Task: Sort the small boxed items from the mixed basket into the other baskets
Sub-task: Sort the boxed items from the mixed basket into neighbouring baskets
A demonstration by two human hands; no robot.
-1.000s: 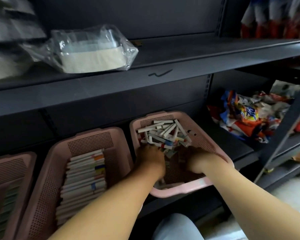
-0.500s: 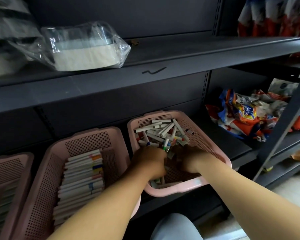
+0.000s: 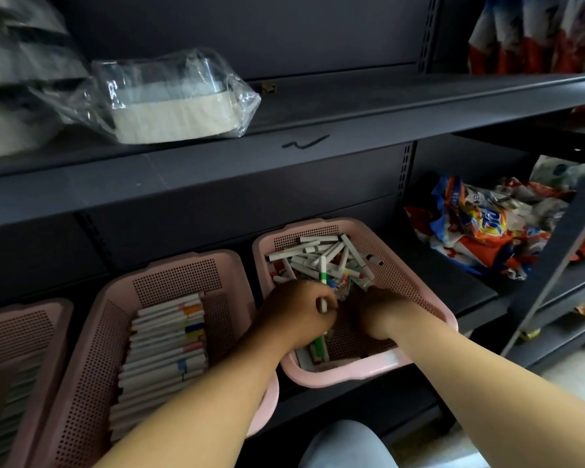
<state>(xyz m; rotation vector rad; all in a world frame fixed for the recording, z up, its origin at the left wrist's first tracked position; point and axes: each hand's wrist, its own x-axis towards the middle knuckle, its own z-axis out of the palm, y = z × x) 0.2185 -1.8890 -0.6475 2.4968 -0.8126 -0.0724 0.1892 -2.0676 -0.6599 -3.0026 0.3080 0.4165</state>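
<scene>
a dark grey metal shelving unit (image 3: 217, 173) fills the view, its flat back panel (image 3: 284, 28) dim and matte. a slotted grey upright (image 3: 405, 170) divides the bays. on the long upper shelf (image 3: 385, 99) lies a crinkled clear plastic bag holding a pale white block (image 3: 169, 99), beside blurred grey-white wrapped bundles (image 3: 11, 79) at the far left. a black squiggle mark (image 3: 304, 142) sits on the shelf's front edge. to the right, a lower dark shelf (image 3: 453, 285) carries a heap of crumpled orange, blue and white packets (image 3: 487, 228); red and white packets (image 3: 527, 32) stand at top right. a slanted grey metal post (image 3: 561, 265) crosses the right side, above a pale, brighter floor (image 3: 571, 383).
</scene>
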